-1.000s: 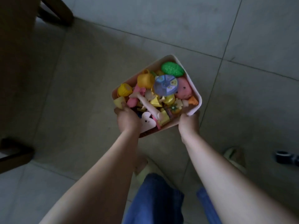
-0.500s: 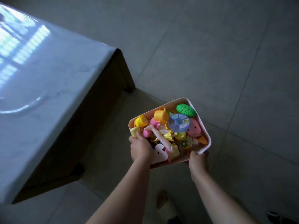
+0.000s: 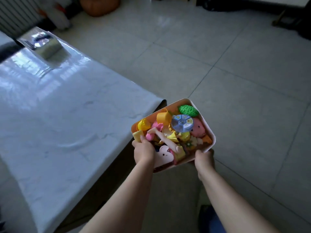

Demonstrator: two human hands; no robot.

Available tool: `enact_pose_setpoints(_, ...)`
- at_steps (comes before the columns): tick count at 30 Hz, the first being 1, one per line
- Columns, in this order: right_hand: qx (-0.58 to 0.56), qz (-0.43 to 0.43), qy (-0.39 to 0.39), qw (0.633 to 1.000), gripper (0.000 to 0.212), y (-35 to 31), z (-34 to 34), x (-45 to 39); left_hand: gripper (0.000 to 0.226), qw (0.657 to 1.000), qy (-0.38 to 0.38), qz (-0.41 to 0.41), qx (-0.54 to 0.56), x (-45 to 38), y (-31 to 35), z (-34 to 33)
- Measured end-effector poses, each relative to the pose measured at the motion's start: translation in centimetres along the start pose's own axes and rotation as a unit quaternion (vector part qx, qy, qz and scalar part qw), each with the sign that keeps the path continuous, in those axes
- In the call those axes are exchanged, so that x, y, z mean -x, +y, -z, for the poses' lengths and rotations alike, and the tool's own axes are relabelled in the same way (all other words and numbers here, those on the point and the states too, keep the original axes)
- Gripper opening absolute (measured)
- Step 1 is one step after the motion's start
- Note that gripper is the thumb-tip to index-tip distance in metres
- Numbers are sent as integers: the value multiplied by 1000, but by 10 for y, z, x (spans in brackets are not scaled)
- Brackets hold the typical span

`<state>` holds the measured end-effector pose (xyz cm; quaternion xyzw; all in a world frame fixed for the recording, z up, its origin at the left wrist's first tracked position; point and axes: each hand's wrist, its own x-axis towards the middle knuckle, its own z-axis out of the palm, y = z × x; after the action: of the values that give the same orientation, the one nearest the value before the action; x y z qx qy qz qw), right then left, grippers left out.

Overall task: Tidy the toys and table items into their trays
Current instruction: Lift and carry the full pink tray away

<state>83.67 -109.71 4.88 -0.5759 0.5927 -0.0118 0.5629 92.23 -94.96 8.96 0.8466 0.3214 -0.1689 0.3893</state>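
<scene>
A white rectangular tray full of small plastic toys is held in the air beside the corner of a table. My left hand grips its near left corner, thumb over the rim. My right hand holds its near right edge from below. In the tray lie a green bumpy toy, a blue spinner wheel, a yellow cup, a pink round toy and a white bunny-face piece.
A glossy white table fills the left, its corner just left of the tray. A shiny box stands at the table's far end. Grey tiled floor spreads to the right. An orange round object and dark furniture sit at the back.
The view has lifted from the floor toward the table and room. Both hands keep the same hold on the tray, which now hangs by the table's corner.
</scene>
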Motion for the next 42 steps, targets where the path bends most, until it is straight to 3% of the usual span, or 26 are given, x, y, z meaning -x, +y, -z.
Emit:
enact_pose_setpoints(16,182,86,-129,971,25,-190,-166,-99,56,983,89,123,102,-168,135,-4)
enact_pose_setpoints(24,237,133,-207,940,27,-263,-336,-105,56,954,126,185,201,-300,165,65)
enact_pose_setpoints(28,248,124,-265,923,44,-279,-417,-103,55,940,141,207,233,-347,172,103)
enact_pose_setpoints(30,247,129,-283,917,49,-288,-460,-98,56,924,151,230,267,-380,173,125)
enact_pose_setpoints(35,281,137,-343,886,37,-317,-554,-79,61,887,165,274,334,-440,169,159)
enact_pose_setpoints(39,298,164,-396,853,36,-343,-640,-75,86,810,159,309,473,-494,165,172)
enact_pose_setpoints(42,342,220,-394,824,38,-367,-700,-80,86,747,179,309,560,-528,183,177)
